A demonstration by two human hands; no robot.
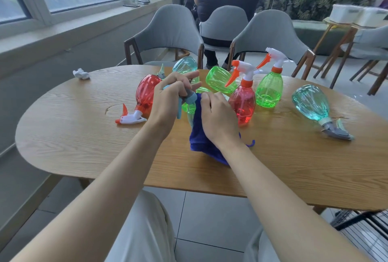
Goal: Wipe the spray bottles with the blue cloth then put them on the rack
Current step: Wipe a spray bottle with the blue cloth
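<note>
Two hands meet low over the bench point(73, 135). The left hand point(168, 99) has its fingers point(180, 88) clenched round the grey-blue trigger head of the held bottle point(190, 112). The right hand point(218, 116) curls its fingers over the blue cloth point(201, 144), pinning it round that bottle's body. The cloth is soft and deep blue, its folds hanging down to the wood. The held bottle is clear greenish plastic, mostly covered. Left of the cloth a red bottle point(146, 93) lies on its side. Behind the cloth lie the far teal bottle point(185, 65) and the lying green bottle point(219, 80). Just right of the cloth the pink-red bottle point(242, 102) and the upright green bottle point(269, 89) stand close together. Further right, well apart, lies the right teal bottle point(310, 102). Bench is wood-grain with rounded ends, and bare wood lies left of the cloth. A black wire rack point(361, 226) sits low right of the cloth, past the near edge.
</note>
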